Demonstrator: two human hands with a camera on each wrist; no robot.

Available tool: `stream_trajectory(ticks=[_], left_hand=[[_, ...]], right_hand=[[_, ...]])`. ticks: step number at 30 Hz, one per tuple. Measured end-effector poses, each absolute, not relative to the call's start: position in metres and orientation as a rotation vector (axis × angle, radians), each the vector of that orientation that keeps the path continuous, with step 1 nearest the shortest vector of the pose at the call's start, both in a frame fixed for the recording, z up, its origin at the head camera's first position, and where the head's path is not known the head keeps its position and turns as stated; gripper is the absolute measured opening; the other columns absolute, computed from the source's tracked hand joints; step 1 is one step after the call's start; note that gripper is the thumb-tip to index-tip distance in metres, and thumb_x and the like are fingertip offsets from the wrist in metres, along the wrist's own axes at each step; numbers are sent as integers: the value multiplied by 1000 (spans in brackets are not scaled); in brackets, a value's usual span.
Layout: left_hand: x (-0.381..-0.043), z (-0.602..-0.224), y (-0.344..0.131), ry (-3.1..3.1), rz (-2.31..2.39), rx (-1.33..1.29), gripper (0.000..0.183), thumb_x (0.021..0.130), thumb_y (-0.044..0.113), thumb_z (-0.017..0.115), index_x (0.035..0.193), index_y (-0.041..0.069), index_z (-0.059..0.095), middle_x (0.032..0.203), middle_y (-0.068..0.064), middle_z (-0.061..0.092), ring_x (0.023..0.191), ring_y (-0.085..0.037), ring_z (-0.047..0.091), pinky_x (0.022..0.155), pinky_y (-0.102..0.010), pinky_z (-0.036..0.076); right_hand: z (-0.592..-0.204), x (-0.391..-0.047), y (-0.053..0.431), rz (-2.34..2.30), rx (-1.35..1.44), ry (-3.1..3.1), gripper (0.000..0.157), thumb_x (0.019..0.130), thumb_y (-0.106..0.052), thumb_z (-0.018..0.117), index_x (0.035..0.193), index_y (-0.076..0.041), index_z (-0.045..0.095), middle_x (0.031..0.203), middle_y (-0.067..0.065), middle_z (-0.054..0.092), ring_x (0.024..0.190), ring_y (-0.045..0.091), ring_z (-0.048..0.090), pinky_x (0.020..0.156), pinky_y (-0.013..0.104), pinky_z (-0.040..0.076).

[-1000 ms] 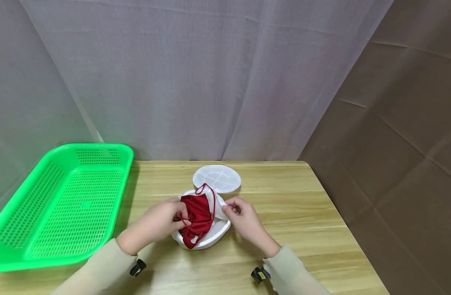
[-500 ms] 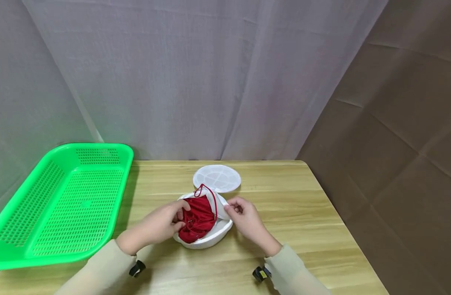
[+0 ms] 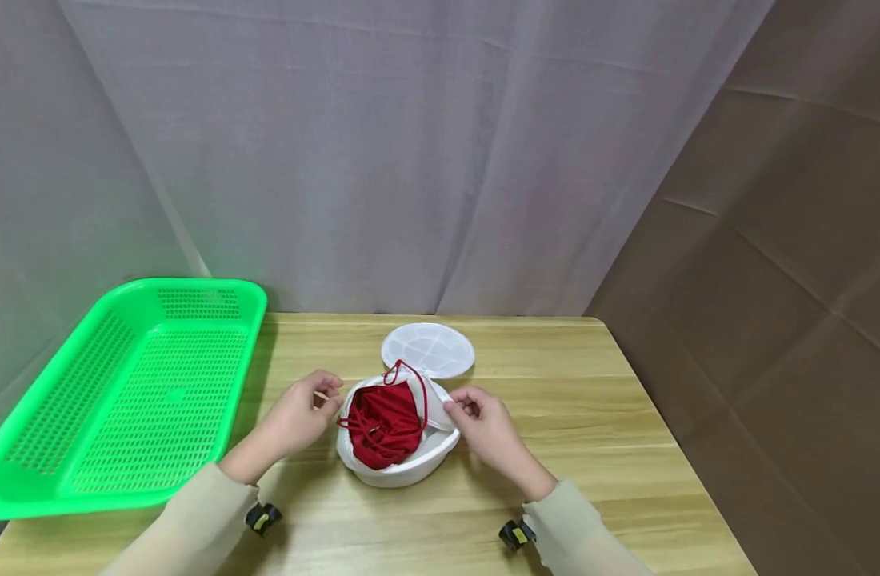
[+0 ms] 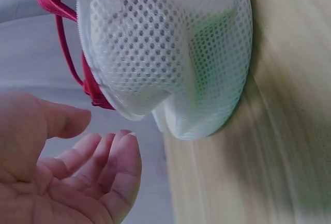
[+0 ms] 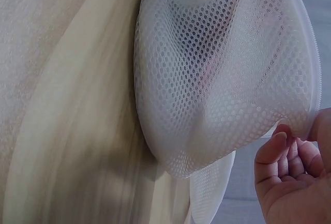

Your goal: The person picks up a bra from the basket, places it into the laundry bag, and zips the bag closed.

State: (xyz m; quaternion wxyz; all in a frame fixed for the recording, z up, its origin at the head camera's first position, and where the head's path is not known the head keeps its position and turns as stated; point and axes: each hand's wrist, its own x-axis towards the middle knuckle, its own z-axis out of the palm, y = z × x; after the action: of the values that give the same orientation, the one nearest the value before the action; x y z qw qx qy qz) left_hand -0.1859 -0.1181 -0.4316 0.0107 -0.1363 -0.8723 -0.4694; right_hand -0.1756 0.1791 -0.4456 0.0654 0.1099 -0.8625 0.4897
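Note:
A round white mesh laundry bag (image 3: 404, 478) stands on the table with its zip-edged mouth open; its flat white lid (image 3: 429, 350) lies folded back behind it. Bunched inside is a shiny red cloth item (image 3: 386, 428) with thin red straps, one loop hanging over the back rim and another at the left rim. My left hand (image 3: 301, 412) hovers just left of the bag, fingers loosely bent and holding nothing; in the left wrist view its fingertips are apart from the mesh. With thumb and fingers my right hand (image 3: 489, 424) pinches the bag's right rim.
A large green plastic basket (image 3: 159, 400) stands at the left of the wooden table (image 3: 555, 448). A grey curtain (image 3: 339, 160) hangs behind the table, and a brown cloth wall (image 3: 786, 320) rises along the right.
My left hand has let go of the red cloth item and drawn back to the left, outside the bag. The red item now lies more tucked inside. My right hand still pinches the rim.

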Motion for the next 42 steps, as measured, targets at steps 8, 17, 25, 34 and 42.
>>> stream_trajectory(ticks=[8,17,25,34,42], left_hand=[[-194,-445,-115,-2850,-1523,-292,32,94,16,62,117,-5,57,85,-4,66,79,-16,63,69,-33,51],[-197,-454,-105,-2830,-1590,-310,39,89,2,57,126,-10,51,78,-3,64,68,-14,58,60,-31,49],[-197,-446,-108,-2769,-1475,-336,36,79,-4,55,115,-3,62,70,0,57,61,-12,52,56,-28,45],[-192,-425,-121,-2617,-1340,-298,31,79,0,57,109,1,65,71,0,57,58,-12,49,50,-28,43],[-190,-421,-138,-2599,-1153,-272,27,82,3,56,107,6,66,70,4,58,51,-11,48,48,-30,40]], right_hand=[[-449,-178,177,1465,331,-2613,8,89,-13,70,91,-6,68,77,-3,60,71,14,54,63,25,48],[-451,-181,176,1462,336,-2607,8,89,-12,70,91,-5,68,78,-3,61,71,14,55,63,24,48],[-453,-183,175,1468,325,-2571,6,90,-12,69,90,-6,68,77,-1,60,69,14,54,60,23,47],[-452,-186,175,1445,292,-2495,7,89,-8,68,91,-2,68,75,0,59,66,14,52,55,22,45],[-452,-187,181,1427,256,-2487,8,90,-9,67,90,-2,67,74,1,57,64,15,51,53,22,43]])
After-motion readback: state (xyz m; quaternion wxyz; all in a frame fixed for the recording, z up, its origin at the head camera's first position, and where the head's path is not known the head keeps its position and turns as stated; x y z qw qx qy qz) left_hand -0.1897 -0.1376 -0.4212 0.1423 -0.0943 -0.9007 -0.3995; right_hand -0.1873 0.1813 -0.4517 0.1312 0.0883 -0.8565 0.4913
